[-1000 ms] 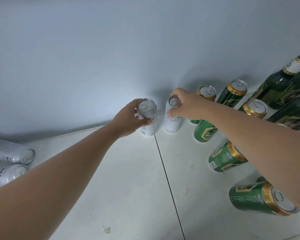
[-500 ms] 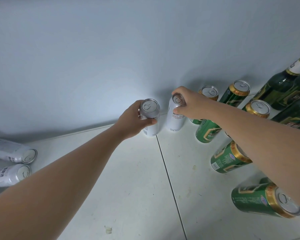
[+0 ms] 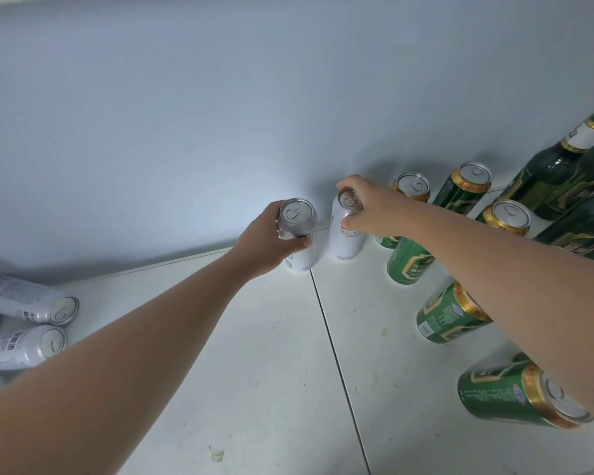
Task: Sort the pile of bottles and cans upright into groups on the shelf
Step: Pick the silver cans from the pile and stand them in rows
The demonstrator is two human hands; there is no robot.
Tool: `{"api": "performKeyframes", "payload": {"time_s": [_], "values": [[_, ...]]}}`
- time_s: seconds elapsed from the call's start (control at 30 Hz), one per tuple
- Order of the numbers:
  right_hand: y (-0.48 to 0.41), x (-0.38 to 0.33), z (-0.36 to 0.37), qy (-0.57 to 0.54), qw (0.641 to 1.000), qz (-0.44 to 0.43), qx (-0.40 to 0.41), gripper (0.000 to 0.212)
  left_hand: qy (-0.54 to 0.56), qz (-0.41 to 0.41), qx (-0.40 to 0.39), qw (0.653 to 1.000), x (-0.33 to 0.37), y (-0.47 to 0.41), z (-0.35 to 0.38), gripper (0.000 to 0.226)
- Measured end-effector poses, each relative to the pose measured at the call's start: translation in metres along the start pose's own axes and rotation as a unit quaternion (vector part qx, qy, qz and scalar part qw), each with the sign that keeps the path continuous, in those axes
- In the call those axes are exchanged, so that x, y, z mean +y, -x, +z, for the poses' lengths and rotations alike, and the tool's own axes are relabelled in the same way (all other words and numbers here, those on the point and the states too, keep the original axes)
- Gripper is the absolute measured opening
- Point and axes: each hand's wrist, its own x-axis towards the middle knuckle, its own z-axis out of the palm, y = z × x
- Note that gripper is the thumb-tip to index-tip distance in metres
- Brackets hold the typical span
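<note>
Centre frame, two smooth cylindrical white cans stand upright on the matte white shelf (image 3: 288,371). The left hand (image 3: 264,241) curls its fingers round the left can (image 3: 297,214); the right hand (image 3: 367,207) has its fingers pinching the right can (image 3: 345,241) by its silver rim.

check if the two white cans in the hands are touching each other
Apart. The head view shows a plain gap running the full height between the left white can and the right white can.

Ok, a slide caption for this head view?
Left hand grips the left white can, right hand the right white can, both upright by the back wall, beside green cans and bottles.
</note>
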Motion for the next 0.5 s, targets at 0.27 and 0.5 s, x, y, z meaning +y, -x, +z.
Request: {"api": "performKeyframes", "payload": {"time_s": [0.27,0.5], "values": [[0.012,-0.006,-0.007,0.037,0.998,-0.012,0.051,0.075,-0.024,-0.001,0.022,0.999,0.01,0.01,-0.003,0.072],[0.035,-0.025,-0.011,0.057,0.993,-0.05,0.088,0.075,-0.046,-0.007,0.048,0.998,0.016,0.032,-0.014,0.085]]}}
